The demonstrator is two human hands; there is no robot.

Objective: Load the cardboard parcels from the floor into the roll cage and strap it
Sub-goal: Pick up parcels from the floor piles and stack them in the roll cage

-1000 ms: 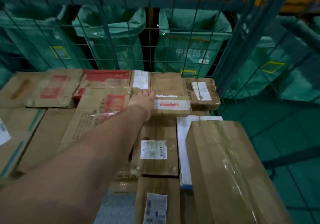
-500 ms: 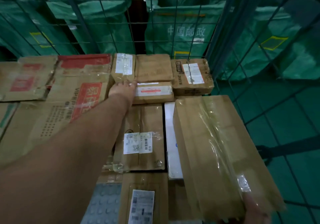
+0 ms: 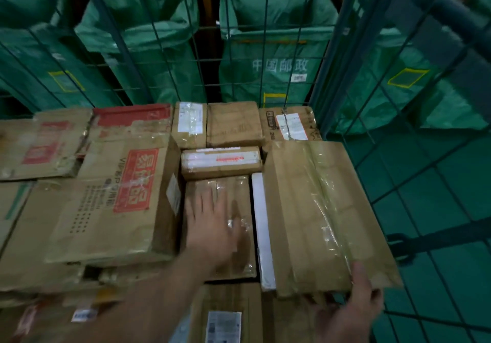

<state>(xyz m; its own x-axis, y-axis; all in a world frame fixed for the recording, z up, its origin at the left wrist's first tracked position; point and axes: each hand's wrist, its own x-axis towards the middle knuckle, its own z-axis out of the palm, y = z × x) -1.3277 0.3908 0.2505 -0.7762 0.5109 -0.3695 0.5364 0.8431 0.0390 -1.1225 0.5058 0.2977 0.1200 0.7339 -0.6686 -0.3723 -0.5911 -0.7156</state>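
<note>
Roll cage (image 3: pixel 330 50), cardboard parcels (image 3: pixel 111 196) inside — right hand (image 3: pixel 348 313) gripping long parcel (image 3: pixel 318 210)

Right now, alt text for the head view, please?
The right hand grips the near end of a long, tape-wrapped brown cardboard parcel lying in the green wire roll cage; the left hand, fingers spread, is over a smaller taped cardboard parcel.

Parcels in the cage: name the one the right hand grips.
The long taped parcel, rightmost of them all; the right hand holds its near end, thumb on top.
</note>
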